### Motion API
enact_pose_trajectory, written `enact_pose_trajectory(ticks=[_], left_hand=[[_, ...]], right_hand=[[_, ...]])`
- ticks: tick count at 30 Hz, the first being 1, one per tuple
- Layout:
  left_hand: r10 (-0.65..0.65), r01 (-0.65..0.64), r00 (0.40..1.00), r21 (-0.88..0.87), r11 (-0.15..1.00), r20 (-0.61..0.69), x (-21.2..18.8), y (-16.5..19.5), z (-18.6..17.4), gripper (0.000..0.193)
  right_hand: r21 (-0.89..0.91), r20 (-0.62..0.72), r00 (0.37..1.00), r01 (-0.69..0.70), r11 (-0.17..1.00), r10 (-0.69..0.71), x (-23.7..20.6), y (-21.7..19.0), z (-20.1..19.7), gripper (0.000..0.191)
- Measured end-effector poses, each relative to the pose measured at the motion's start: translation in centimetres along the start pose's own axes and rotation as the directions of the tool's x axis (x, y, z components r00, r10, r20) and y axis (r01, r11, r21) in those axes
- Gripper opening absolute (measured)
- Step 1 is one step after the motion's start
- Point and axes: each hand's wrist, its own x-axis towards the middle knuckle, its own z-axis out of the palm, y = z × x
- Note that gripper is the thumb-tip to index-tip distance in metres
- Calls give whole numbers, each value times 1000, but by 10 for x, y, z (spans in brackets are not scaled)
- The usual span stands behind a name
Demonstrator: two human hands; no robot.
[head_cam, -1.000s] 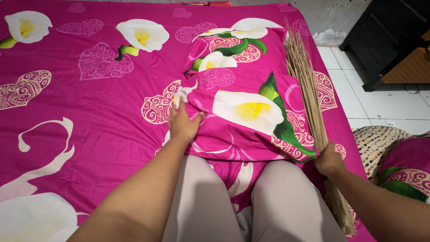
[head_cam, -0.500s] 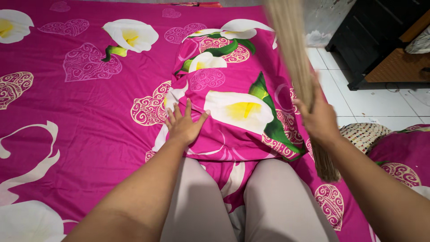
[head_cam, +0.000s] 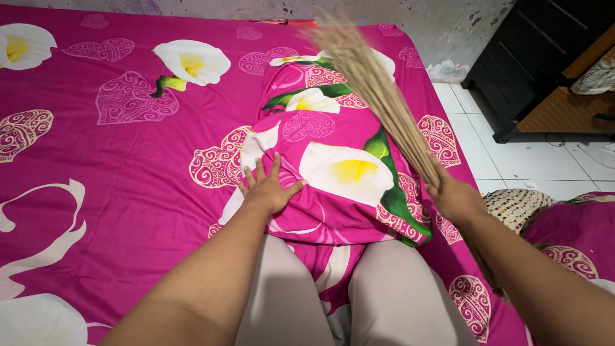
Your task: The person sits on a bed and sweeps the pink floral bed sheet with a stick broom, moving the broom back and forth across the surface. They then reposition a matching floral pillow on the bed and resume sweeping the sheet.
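**Bed surface, pink floral sheet, with pillow and stick broom**

Pillow [head_cam: 333,173] is laid on the sheet [head_cam: 109,192]. Left hand [head_cam: 269,189] is pressed flat, fingers spread, on its edge. Right hand [head_cam: 456,200] is closed round a stick broom [head_cam: 378,90], raised over the pillow. White tiled floor [head_cam: 532,160] and dark cabinet [head_cam: 532,57] are seen beside.

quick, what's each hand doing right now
left hand: open, flat on the pink pillow
right hand: closed around the stick broom

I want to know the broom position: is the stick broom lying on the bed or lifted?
Lifted. The right hand grips the stick broom, its blurred bristles angled up above the pillow.
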Motion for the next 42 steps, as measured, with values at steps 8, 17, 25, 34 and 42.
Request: enact_pose_trajectory(ticks=[8, 17, 25, 34, 42], left_hand=[[-29, 29, 999, -1, 1000, 26, -2, -5, 2, 116], [-11, 11, 1000, -5, 1000, -14, -3, -7, 4, 115], [95, -114, 969, -69, 991, -229, 21, 9, -9, 97], [488, -469, 745, 163, 868, -456, 70, 78, -20, 58], [456, -400, 851, 242, 884, -261, 76, 124, -34, 52]], right_hand=[[161, 72, 970, -240, 957, 231, 16, 22, -33, 79], [150, -217, 969, 150, 977, -115, -29, -76, -67, 81], [28, 9, 996, 88, 996, -88, -25, -57, -27, 77], [142, 20, 971, -240, 960, 240, 11, 26, -3, 81], [178, 87, 938, -345, 921, 335, 3, 31, -3, 83]])
